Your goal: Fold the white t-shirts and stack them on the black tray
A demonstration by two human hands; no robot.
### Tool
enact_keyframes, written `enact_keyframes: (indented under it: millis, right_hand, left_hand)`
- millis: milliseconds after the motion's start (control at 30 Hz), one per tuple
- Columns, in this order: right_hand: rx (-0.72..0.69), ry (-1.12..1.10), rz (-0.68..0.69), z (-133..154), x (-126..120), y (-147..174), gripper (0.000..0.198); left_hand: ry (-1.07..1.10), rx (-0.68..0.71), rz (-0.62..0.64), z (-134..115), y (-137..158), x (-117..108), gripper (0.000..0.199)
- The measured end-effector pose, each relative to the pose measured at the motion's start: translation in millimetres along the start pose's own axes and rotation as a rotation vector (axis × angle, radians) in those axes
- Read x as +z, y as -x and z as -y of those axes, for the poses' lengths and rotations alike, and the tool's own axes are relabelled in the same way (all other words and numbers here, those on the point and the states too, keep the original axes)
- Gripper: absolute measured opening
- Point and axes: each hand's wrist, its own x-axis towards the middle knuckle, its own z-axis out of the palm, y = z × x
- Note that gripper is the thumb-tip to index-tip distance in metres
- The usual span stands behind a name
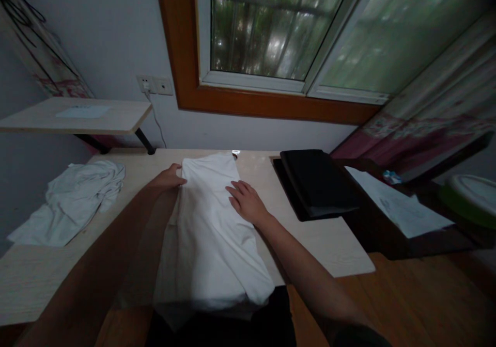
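A white cloth garment [213,228], folded lengthwise into a long strip, lies on the light wooden desk [127,187] in front of me. Its near end hangs over the desk's front edge towards my lap. At the upper left edge of the garment, my left hand [168,177] pinches the fabric between thumb and fingers. My right hand [247,201] rests on the garment's right side, palm down with the fingers spread. Whether the garment is a shirt or something else, I cannot tell.
A crumpled white cloth [79,197] lies at the desk's left, below a raised shelf [116,122]. Black folders [318,182] sit on the right. Beyond them are a paper sheet [399,205] on a dark surface and a green container [470,202]. A window [271,37] is behind.
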Motion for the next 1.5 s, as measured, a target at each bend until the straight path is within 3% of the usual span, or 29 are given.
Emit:
enact_keyframes:
  millis: [233, 433, 700, 1067, 1267, 1500]
  right_hand:
    - [0.265, 0.133, -0.070, 2.7, -1.1, 6.3, 0.043]
    - [0.284, 0.093, -0.057, -3.2, 2.6, 0.2, 0.040]
    - [0.327, 0.095, -0.013, -22.2, 7.9, -31.0, 0.041]
    - [0.344, 0.082, 0.061, -45.0, 13.0, -77.6, 0.043]
    - [0.339, 0.077, 0.013, -51.1, 21.8, -72.0, 0.044]
    - [0.261, 0.082, -0.041, -41.4, 13.0, -49.6, 0.042]
  left_hand:
    - [0.111, 0.014, -0.076, -1.1, -0.3, 14.4, 0.071]
    - [0.178, 0.019, -0.166, 0.5, -9.6, 25.3, 0.058]
    - [0.267, 0.037, -0.273, -4.1, -24.9, 30.6, 0.035]
    - [0.140, 0.018, -0.419, -10.4, -51.4, 31.5, 0.018]
    - [0.172, 0.092, -0.436, -5.7, -29.1, 41.5, 0.028]
    - [0.228, 0.180, -0.249, 8.3, 36.5, 41.7, 0.053]
